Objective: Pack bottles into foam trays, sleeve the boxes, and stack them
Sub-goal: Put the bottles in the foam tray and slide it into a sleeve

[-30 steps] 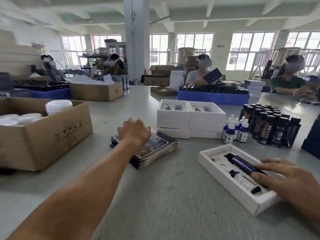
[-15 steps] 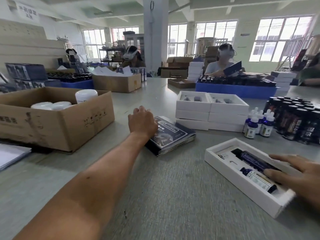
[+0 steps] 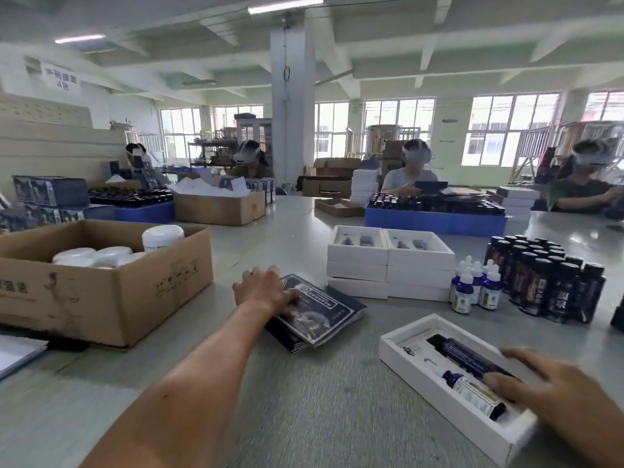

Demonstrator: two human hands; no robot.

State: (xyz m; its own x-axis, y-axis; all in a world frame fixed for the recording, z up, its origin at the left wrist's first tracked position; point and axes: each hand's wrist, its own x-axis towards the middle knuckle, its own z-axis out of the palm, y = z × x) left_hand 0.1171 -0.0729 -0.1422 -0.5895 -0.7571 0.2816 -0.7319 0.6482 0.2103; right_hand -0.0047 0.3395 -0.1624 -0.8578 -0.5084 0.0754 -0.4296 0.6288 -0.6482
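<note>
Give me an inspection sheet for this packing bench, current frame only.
Surface: grey table, bare in front of the person.
Job's things: open white box with foam tray holds a long dark bottle and a small blue dropper bottle; flat dark printed sleeves stacked left of it; empty white tray boxes stacked behind; loose small blue dropper bottles and tall dark bottles at right.
Clutter: brown cardboard carton of white jars.
Grips: left hand rests on the sleeves; right hand, fingers straight, presses on the packed bottles.
Cables: nothing seen.
Surroundings: other workers at the far table edge, blue crates of bottles, windows.
</note>
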